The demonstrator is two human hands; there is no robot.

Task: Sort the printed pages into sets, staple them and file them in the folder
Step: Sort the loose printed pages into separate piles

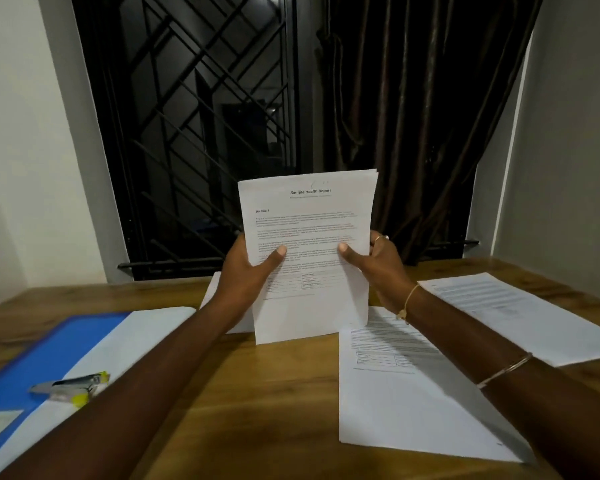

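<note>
Left fingers: I see the left hand [246, 271] closed on the set of pages [307, 251] at its left edge, thumb across the printed face, the other fingers hidden behind the sheets.
Right fingers: right hand [378, 265] closed on the same set at the right edge, thumb on the front, a ring just showing past the paper.
Held set: upright, long axis vertical, heading "Sample Health Report" at the top, bottom edge at or just above the table [257, 393]; I cannot tell whether it touches. Several sheets show at the top right corner.
Step, my reading: squaring the set before stapling.
Key relation: the stapler [71, 386] lies low and to the left of the fingers, on the blue folder [49, 348], long axis roughly left to right. The left hand is nearer by a clear margin; the right would have to cross the body.
Next move, my reading: right hand keeps the set, left lets go and drops to the stapler.
Other piles: loose pages [413, 403] under the right forearm, another sheet [520, 317] further right, well apart from the stapler.
</note>
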